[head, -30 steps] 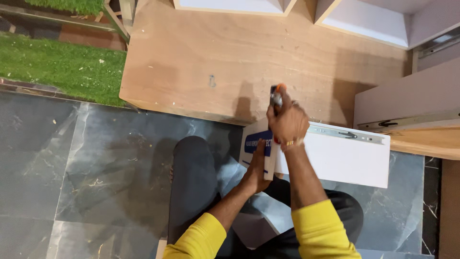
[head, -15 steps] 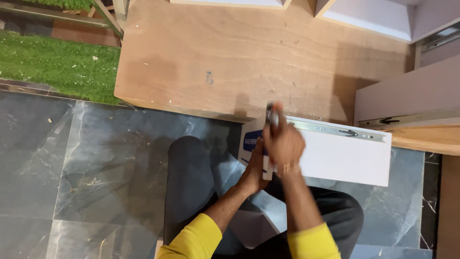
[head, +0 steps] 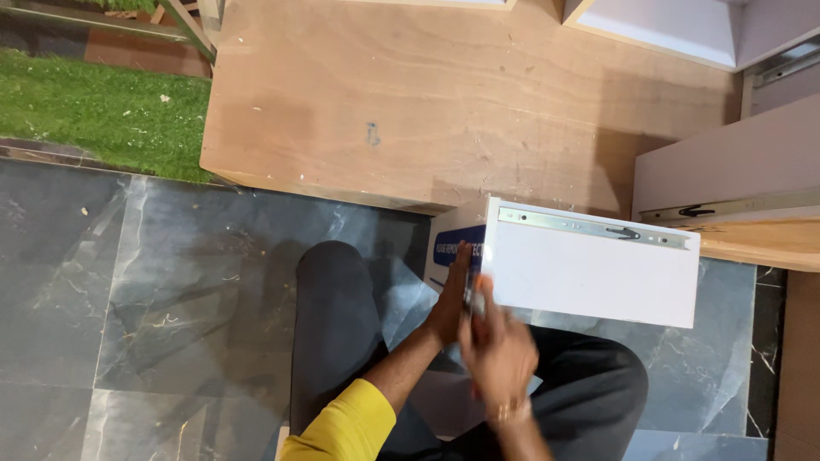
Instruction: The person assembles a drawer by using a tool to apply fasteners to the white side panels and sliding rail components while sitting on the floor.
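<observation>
A white drawer box (head: 598, 277) lies on its side across my lap and the floor, with a metal slide rail (head: 594, 228) along its upper edge. My left hand (head: 453, 294) lies flat against the drawer's left end, beside a blue label (head: 457, 248). My right hand (head: 500, 350) is blurred in motion just below the drawer's left corner. It is closed around a small tool (head: 471, 294) with a dark shaft and an orange part. My legs in dark trousers (head: 333, 333) stretch out under the drawer.
A large plywood board (head: 444, 102) lies on the floor beyond the drawer. White cabinet parts with another rail (head: 726, 205) stand at the right. Green artificial grass (head: 94, 111) is at the upper left, dark marble floor tiles (head: 145, 324) at the left.
My right hand with the tool has come down from above the drawer's top edge toward my body. The left hand has stayed on the drawer's end.
</observation>
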